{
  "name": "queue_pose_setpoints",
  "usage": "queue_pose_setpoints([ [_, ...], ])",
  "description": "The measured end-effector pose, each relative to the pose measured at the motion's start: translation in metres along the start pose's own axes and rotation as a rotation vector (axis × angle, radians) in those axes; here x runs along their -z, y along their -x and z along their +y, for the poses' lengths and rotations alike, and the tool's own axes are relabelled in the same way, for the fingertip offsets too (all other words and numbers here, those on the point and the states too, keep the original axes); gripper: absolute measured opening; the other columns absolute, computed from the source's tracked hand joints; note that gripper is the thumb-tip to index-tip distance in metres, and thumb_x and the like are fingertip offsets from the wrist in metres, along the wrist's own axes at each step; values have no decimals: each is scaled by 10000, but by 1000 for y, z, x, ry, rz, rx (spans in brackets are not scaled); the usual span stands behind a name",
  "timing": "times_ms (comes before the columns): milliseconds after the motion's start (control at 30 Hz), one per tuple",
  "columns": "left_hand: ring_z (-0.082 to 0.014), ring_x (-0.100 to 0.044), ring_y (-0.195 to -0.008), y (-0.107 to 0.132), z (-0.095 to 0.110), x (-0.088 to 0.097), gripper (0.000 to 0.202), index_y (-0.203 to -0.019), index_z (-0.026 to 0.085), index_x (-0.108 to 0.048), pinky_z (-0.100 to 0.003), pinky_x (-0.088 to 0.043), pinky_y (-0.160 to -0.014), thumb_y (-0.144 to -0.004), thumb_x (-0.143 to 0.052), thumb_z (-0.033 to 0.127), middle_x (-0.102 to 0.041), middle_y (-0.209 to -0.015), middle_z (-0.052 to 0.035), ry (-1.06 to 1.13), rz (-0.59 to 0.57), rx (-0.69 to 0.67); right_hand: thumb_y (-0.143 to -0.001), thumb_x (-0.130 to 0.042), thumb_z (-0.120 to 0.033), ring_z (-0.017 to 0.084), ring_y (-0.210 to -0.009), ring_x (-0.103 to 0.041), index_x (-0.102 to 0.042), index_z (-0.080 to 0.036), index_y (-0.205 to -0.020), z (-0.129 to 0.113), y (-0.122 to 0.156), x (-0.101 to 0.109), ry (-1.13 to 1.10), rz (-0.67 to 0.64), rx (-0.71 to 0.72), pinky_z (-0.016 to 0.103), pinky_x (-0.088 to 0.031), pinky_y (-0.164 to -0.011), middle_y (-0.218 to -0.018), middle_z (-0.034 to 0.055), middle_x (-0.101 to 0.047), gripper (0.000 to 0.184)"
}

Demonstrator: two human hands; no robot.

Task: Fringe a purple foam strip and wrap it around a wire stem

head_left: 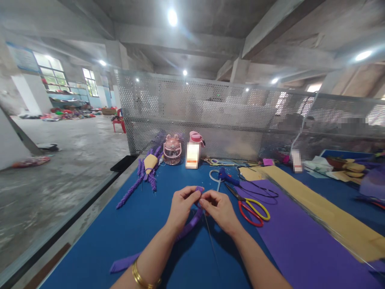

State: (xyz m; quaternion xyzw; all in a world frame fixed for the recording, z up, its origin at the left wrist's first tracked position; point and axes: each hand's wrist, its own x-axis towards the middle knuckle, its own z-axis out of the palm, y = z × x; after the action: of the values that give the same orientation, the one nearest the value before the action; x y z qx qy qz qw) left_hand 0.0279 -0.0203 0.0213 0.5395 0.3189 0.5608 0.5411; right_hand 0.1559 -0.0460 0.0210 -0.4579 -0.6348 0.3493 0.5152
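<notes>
My left hand (pixel 183 206) and my right hand (pixel 221 210) meet over the blue table (pixel 156 233), fingers pinched together. Between them is the rolled end of a long purple foam strip (pixel 192 224), which trails down and left under my left wrist to the table. A thin wire stem (pixel 210 237) runs down from my right fingers. A gold bangle sits on my left wrist.
Red-and-yellow scissors (pixel 251 208) lie right of my hands, beside a purple foam sheet (pixel 300 241) and a tan sheet (pixel 325 212). Finished purple flower stems (pixel 141 180), a pink bottle (pixel 172 150) and a glue gun (pixel 225 176) stand farther back before a perforated metal screen.
</notes>
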Motion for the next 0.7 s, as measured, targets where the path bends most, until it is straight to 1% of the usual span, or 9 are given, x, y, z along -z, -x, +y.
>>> queue_pose_setpoints([
  [67,-172,-572,-749,0,0,-1,162,-749,140,-713,-251,-430,-710,-675,-637,262,-675,-753,-58,-1,-4,-9,-702,-602,-391,95,-457,-460,-575,-166,-677,0,0,0,-2,-2,-4,208,-399,-438,-526,-32,-527,228],
  [167,-152,-558,-691,1,1,-1,136,-717,142,-708,-237,-422,-666,-681,-628,246,-662,-698,-40,-3,-5,-19,-699,-602,-381,95,-458,-460,-574,-169,-676,1,0,-1,-11,-2,-9,208,-398,-438,-532,-31,-533,216],
  [333,-133,-537,-645,1,2,-2,134,-710,134,-702,-231,-409,-635,-691,-613,231,-647,-661,-31,25,-16,-4,-692,-608,-364,94,-457,-460,-564,-167,-674,1,0,-1,-25,6,-15,209,-396,-435,-534,-33,-531,203],
  [600,-142,-552,-663,-2,-6,-1,178,-730,135,-711,-246,-419,-652,-666,-635,282,-669,-706,-51,69,17,19,-691,-610,-345,95,-449,-465,-571,-166,-666,0,1,-2,-19,24,-19,211,-399,-433,-517,-39,-521,185],
  [700,-144,-549,-658,-2,-7,-1,194,-743,124,-710,-250,-421,-645,-665,-636,285,-666,-711,-61,79,12,26,-693,-609,-339,86,-441,-456,-567,-162,-668,-1,1,-3,-23,21,-24,204,-389,-429,-512,-44,-511,183],
])
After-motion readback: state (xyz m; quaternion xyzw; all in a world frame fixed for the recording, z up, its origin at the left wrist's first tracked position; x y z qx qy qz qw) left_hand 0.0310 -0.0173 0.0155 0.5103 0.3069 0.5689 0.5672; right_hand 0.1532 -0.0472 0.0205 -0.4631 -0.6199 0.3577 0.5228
